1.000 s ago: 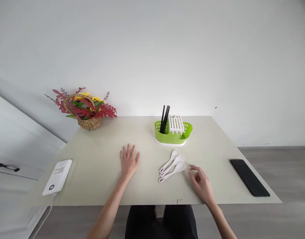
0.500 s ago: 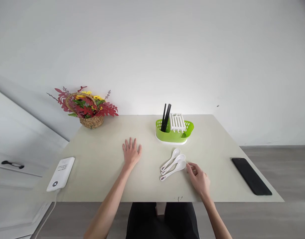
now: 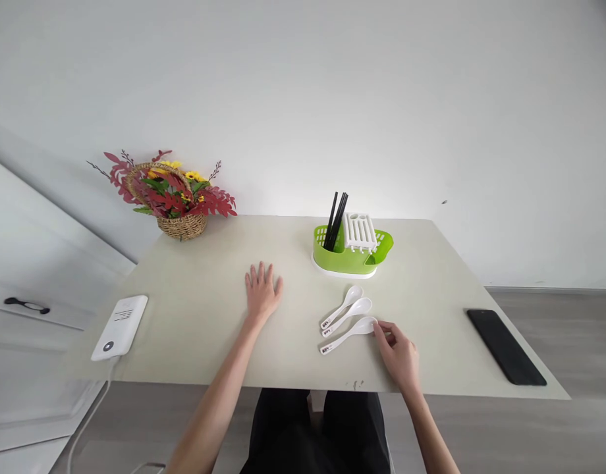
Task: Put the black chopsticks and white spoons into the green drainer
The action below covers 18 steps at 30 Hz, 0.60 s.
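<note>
Three white spoons lie side by side on the table, bowls toward the right and labelled handle ends toward the left: a far spoon (image 3: 353,294), a middle spoon (image 3: 361,307) and a near spoon (image 3: 363,326). My right hand (image 3: 400,354) pinches the bowl's edge of the near spoon, thumb and fingertips closed there. Left of the spoons, my left hand (image 3: 262,293) rests palm down with its fingers spread, holding nothing. Behind the spoons stands a green utensil basket (image 3: 345,263) on a white base. Black chopsticks (image 3: 337,222) lean in its left part, beside a white slotted holder (image 3: 359,230).
A wicker basket of flowers (image 3: 182,227) stands at the back left. On the left edge lies a white power bank (image 3: 120,328) with a cable (image 3: 93,418). A black phone (image 3: 505,347) lies near the right edge. A wall (image 3: 303,99) rises behind the table.
The near spoon has shifted slightly away from the middle one, with my right fingers now on its bowl. My left hand stays flat. The whole view has tilted a little.
</note>
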Available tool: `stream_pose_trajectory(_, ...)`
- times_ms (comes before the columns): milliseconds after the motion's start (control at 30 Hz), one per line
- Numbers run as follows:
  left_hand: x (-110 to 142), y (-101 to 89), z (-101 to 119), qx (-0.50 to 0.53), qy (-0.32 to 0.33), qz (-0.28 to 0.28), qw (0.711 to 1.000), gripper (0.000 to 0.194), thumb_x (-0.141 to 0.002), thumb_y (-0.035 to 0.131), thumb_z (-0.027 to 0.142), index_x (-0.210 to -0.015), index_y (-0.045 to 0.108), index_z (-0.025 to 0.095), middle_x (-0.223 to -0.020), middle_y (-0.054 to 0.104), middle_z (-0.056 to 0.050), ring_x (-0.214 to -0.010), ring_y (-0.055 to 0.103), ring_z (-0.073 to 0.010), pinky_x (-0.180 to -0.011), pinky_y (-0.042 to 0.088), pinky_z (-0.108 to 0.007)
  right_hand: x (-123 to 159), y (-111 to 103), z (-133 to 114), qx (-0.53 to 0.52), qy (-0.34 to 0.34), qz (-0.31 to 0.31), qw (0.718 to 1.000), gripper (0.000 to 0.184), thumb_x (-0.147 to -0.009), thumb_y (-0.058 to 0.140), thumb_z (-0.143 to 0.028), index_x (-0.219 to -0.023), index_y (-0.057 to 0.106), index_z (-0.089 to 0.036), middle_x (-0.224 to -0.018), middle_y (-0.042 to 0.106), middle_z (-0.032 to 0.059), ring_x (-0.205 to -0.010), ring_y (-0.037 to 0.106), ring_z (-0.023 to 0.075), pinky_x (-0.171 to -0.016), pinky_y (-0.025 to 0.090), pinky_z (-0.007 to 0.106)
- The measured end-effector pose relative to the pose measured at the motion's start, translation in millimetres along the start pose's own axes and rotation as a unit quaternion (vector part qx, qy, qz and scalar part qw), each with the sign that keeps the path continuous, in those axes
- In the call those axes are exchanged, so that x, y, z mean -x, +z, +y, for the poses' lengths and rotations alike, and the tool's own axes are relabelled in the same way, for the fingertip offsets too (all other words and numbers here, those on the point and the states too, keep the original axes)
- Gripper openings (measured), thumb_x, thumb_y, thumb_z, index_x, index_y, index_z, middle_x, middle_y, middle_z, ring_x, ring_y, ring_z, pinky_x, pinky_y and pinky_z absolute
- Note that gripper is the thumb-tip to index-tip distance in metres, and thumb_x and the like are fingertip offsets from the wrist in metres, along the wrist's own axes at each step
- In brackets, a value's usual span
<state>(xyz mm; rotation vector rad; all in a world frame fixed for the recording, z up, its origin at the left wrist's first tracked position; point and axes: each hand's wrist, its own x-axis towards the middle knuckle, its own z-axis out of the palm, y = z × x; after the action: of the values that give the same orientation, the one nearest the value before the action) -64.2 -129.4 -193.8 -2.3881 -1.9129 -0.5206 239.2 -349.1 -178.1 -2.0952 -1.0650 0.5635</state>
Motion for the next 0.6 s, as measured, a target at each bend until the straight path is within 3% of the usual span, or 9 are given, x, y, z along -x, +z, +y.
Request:
stream_pose_trajectory(267,5,-2.6,1,-0.013,0.024,0.002,1.0,0.059,-0.106,0.039,0.044,-0.156,0.049,0.014,-0.169,0.035,-0.016,-0.159,0.021,-0.04,-0.128,0.017,-0.06,3,-1,3,-0.028,0.015,0.021,0.999,0.051,-0.092,0.052,-0.07,-0.097,0.073,-0.024,-0.082,0.076,0.0056,-0.074,0.065,0.0233,-0.074,0.046,0.033)
stream_pose_trajectory(600,31,-12.9,0,-0.017,0.078,0.001,0.997,0.055,-0.107,0.04,0.042,-0.155,0.05,0.017,-0.168,0.038,-0.013,-0.159,0.025,-0.0364,-0.129,0.021,-0.055,7,-2,7,-0.083,0.048,0.039,0.995,0.051,-0.091,0.056,-0.07,-0.102,0.072,-0.023,-0.069,0.071,0.0014,-0.074,0.066,0.0217,-0.077,0.047,0.032)
